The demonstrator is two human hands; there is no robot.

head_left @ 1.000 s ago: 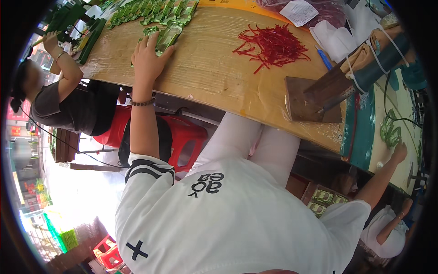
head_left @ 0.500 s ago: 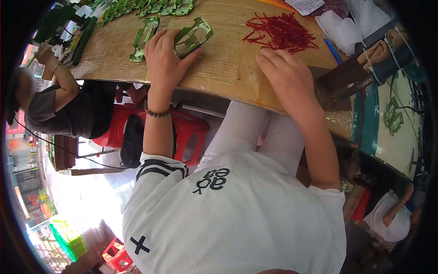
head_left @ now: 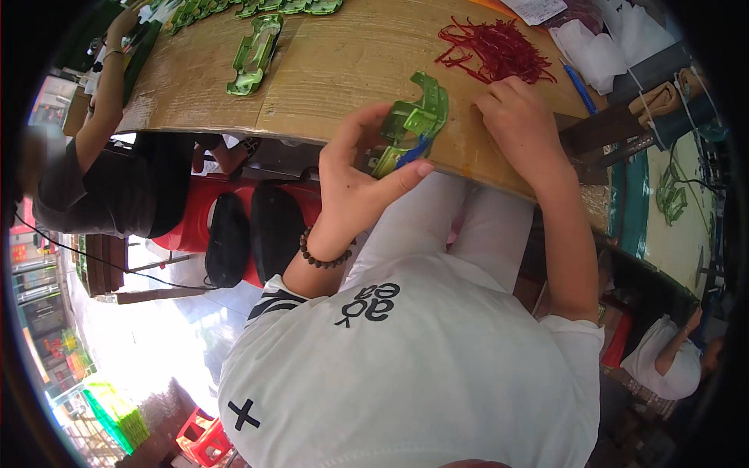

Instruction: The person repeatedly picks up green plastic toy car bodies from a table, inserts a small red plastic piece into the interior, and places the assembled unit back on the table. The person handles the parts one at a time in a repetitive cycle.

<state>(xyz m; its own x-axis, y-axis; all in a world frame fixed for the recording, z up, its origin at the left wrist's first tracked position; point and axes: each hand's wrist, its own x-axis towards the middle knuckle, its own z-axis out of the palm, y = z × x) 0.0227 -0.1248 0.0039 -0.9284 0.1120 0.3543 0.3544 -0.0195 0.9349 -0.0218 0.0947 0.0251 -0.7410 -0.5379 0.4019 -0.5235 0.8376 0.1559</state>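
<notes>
My left hand grips a shiny green plastic frame part, raised in front of the table's near edge. The part has a curved, open shape, and a patch of blue shows on its lower side. My right hand rests at the near side of a tangled pile of thin red strips. Its fingers are bent together, and whatever is between them is hidden. Another green frame part lies on the table to the left.
Several more green parts are lined up along the far edge of the wooden table. A blue pen and white plastic bags lie at the right, beside a dark metal bar. At the left, a co-worker's arm reaches over the table.
My left hand has picked up one green part and carried it right and nearer to me. My right hand has shifted slightly right, its fingers now more curled beside the red pile.
</notes>
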